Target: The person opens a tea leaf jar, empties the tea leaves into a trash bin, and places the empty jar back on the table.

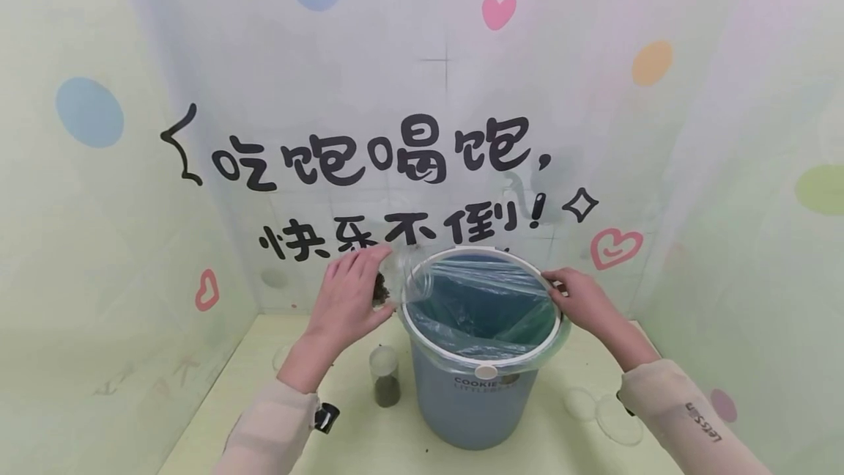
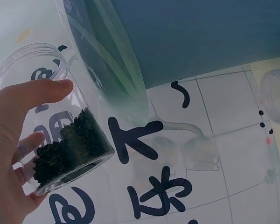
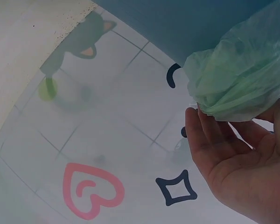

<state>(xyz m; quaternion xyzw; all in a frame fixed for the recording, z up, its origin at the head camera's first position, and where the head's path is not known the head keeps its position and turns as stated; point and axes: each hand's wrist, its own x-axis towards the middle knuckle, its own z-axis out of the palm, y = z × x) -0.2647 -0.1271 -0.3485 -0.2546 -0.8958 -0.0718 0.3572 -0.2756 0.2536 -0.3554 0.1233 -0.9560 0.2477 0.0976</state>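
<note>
My left hand (image 1: pixel 351 286) grips a clear jar (image 1: pixel 414 277) at the left rim of a blue trash bin (image 1: pixel 471 413). The jar is tipped, its mouth toward the bin's opening. Dark, crinkled bits like tea leaves (image 2: pixel 77 147) lie in the lower part of the jar in the left wrist view, with the thumb and fingers around its sides. A thin greenish bag (image 3: pixel 238 77) lines the bin and folds over its white rim. At the right side of that rim, my right hand (image 1: pixel 583 303) holds the edge, its fingertips against the bag's outer fold.
Left of the bin, a second clear jar (image 1: pixel 386 387) with dark contents stands on the pale table (image 1: pixel 349 438). Clear round lids (image 1: pixel 620 420) lie to the bin's right. Behind is a printed curtain (image 1: pixel 369 57) with black lettering; curtain walls rise on both sides.
</note>
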